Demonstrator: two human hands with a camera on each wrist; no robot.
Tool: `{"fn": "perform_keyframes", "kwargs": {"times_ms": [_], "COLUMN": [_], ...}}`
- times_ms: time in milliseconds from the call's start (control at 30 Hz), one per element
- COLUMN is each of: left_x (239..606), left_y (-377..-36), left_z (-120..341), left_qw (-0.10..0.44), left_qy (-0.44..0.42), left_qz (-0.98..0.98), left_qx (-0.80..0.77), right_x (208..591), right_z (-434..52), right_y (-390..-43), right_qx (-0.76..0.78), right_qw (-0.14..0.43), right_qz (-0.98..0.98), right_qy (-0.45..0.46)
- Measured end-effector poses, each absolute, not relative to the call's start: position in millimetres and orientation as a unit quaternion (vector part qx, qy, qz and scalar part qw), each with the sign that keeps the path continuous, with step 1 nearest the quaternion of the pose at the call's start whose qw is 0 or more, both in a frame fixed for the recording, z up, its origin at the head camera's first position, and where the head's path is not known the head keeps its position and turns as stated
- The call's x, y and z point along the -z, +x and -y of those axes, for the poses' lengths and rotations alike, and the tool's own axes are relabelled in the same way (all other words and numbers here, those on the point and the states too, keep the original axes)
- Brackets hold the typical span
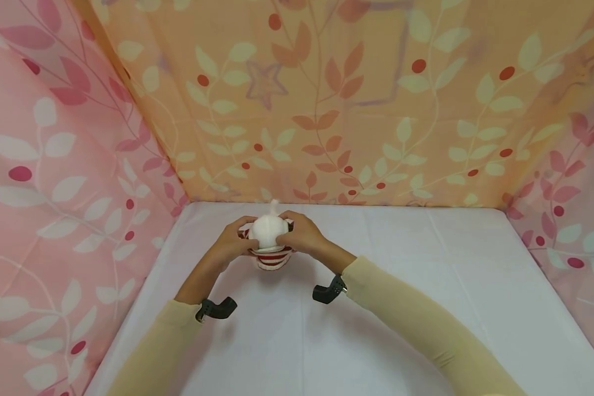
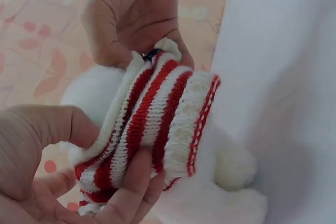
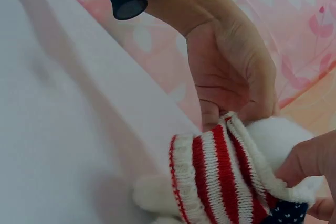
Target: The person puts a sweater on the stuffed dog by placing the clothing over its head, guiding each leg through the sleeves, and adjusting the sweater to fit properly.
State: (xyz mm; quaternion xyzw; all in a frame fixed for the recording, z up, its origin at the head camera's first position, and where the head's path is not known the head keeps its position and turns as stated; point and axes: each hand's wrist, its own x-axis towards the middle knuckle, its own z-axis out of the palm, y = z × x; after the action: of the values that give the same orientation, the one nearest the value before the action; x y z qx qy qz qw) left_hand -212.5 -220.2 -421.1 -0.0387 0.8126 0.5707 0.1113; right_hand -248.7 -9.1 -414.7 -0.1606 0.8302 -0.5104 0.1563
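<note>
A white plush toy (image 1: 269,230) is held between both hands over the far left part of the table. Around its body is a knitted sweater (image 2: 152,114) with red and white stripes and a ribbed hem. My left hand (image 1: 231,243) pinches one side of the sweater's edge, thumb on top and fingers curled beneath. On the opposite side my right hand (image 1: 305,234) grips the same edge with thumb and fingers. A navy patch with white specks (image 3: 289,212) shows by the right fingers. Rounded white parts of the toy (image 2: 236,166) stick out beyond the hem.
A white-covered table (image 1: 406,286) lies under the arms. Patterned orange cloth (image 1: 326,110) hangs along the back, with pink leaf-print cloth (image 1: 54,165) at the left and more pink cloth (image 1: 569,220) at the right. Each wrist wears a black camera mount (image 1: 329,290).
</note>
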Motion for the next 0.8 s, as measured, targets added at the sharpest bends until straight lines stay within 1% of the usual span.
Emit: {"fn": "perform_keyframes", "kwargs": {"times_ms": [167, 267, 567, 800], "left_x": [427, 431, 442, 446], "left_y": [-212, -212, -211, -209], "left_z": [221, 222, 226, 229], "left_qw": [0.091, 0.088, 0.075, 0.085], "left_qy": [-0.057, -0.063, -0.059, -0.072], "left_qz": [-0.797, -0.780, -0.730, -0.685], "left_qx": [-0.595, -0.616, -0.677, -0.720], "right_x": [426, 431, 437, 438], "right_z": [9, 8, 4, 0], "right_y": [-248, -248, -248, -249], "right_qx": [0.572, 0.596, 0.642, 0.671], "right_qw": [0.131, 0.128, 0.159, 0.185], "right_qz": [-0.799, -0.784, -0.745, -0.715], "right_qy": [-0.132, -0.118, -0.085, -0.058]}}
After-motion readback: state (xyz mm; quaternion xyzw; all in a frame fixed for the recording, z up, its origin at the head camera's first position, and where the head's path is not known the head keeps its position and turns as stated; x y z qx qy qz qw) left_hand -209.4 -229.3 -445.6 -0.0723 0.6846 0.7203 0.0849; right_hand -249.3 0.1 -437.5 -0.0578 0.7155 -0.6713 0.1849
